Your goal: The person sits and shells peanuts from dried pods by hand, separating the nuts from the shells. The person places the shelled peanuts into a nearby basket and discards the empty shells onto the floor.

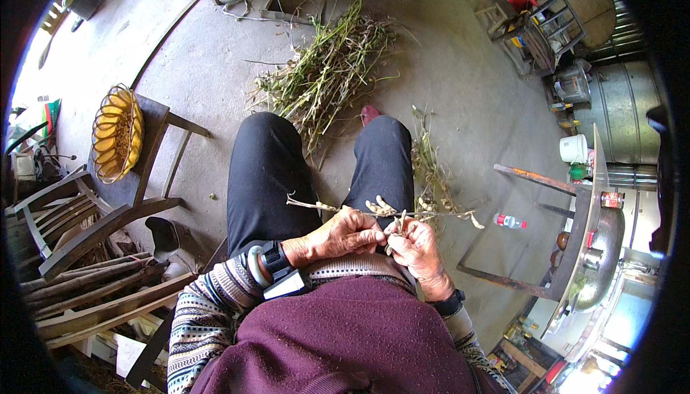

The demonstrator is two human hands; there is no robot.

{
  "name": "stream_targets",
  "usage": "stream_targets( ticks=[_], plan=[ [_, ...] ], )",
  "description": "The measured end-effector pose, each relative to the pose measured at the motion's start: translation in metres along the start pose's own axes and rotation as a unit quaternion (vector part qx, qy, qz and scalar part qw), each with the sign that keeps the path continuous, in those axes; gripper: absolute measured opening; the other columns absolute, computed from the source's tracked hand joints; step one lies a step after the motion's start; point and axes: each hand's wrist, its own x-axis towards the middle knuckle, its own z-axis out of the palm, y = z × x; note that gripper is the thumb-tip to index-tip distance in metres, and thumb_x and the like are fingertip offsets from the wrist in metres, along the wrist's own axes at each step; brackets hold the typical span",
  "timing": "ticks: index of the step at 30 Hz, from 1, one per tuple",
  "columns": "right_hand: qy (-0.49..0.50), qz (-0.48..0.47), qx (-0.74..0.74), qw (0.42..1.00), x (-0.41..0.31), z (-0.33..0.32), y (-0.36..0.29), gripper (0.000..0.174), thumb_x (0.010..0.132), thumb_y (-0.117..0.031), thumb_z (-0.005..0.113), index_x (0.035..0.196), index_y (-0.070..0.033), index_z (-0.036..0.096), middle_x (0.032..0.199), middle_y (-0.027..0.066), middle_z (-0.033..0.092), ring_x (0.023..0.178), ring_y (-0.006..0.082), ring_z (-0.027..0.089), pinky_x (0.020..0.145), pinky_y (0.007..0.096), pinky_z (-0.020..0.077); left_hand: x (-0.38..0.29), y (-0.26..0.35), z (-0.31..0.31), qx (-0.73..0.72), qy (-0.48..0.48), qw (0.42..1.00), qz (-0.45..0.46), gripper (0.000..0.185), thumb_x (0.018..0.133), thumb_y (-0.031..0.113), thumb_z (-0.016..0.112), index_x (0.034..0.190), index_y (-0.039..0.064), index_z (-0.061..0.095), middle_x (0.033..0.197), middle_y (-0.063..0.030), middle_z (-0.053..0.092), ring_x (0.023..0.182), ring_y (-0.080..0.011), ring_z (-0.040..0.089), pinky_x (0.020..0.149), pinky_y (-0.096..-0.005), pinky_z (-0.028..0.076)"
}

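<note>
A thin dry stalk with pale bean pods [380, 207] lies crosswise over my lap. My left hand [350, 232] is closed around the stalk, its fingertips meeting those of the other hand. My right hand [415, 245] pinches a few pods hanging from the stalk. Between and beyond my knees, a heap of green and brown bean plants [339, 70] rests on the concrete floor. More dry stalks with pods [431, 167] lie beside my right knee. On a wooden chair at the left stands a yellow basket with a looped rim [110, 119], and small beans lie inside it.
A dark wooden chair [153, 151] stands left of my knee, with wooden poles [91, 286] nearer me. At the right are a bottle with a red cap [509, 221] and a table frame [506, 281]. A white bucket [573, 148] stands farther right.
</note>
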Motion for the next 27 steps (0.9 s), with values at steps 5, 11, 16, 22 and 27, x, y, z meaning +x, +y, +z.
stream_targets(
  ticks=[5,11,16,22,27],
  plan=[
    [0.019,-0.008,-0.049,0.999,0.000,0.001,-0.002,0.008,0.085,-0.006,0.064,0.090,-0.004,0.059,0.077,-0.0013,0.060,0.065,0.0040,0.054,0.059,0.0176,0.0424,0.000,0.002,0.002,0.049,0.016,0.998,0.029,0.033,0.094,0.032,0.057,0.085,0.002,0.065,0.067,0.0008,0.057,0.057,-0.0056,0.049,0.051,-0.0238,0.040],
    [-0.004,-0.016,-0.027,0.999,0.001,0.003,-0.002,0.005,0.086,-0.007,0.063,0.089,-0.004,0.060,0.075,-0.0016,0.060,0.058,0.0022,0.048,0.050,0.0167,0.0365,0.001,0.003,0.000,0.070,-0.003,0.997,0.029,0.036,0.094,0.036,0.056,0.085,0.003,0.065,0.066,0.0018,0.056,0.057,-0.0057,0.048,0.051,-0.0231,0.039],
    [0.000,-0.037,-0.005,0.999,0.002,0.001,0.004,0.006,0.086,-0.009,0.065,0.088,-0.006,0.061,0.073,-0.0021,0.059,0.051,0.0001,0.043,0.044,0.0159,0.0320,0.001,0.001,0.002,-0.072,-0.027,0.996,-0.040,0.032,0.094,0.034,0.057,0.087,0.004,0.066,0.065,0.0034,0.055,0.055,-0.0033,0.044,0.048,-0.0204,0.033],
    [-0.001,-0.036,0.002,0.999,0.002,-0.004,0.008,0.007,0.085,-0.010,0.068,0.088,-0.006,0.062,0.072,-0.0035,0.059,0.050,-0.0003,0.043,0.043,0.0163,0.0315,0.000,0.000,0.002,-0.131,-0.032,0.988,-0.070,0.029,0.094,0.032,0.058,0.088,0.004,0.066,0.064,0.0041,0.054,0.053,-0.0021,0.041,0.047,-0.0190,0.030],
    [0.004,-0.037,0.000,0.999,0.002,-0.007,0.009,0.006,0.085,-0.009,0.069,0.087,-0.006,0.064,0.070,-0.0044,0.059,0.050,-0.0004,0.043,0.043,0.0165,0.0318,0.000,0.001,0.003,-0.137,-0.031,0.987,-0.076,0.028,0.093,0.031,0.059,0.088,0.004,0.066,0.064,0.0043,0.053,0.052,-0.0023,0.041,0.047,-0.0187,0.030]
  ],
)
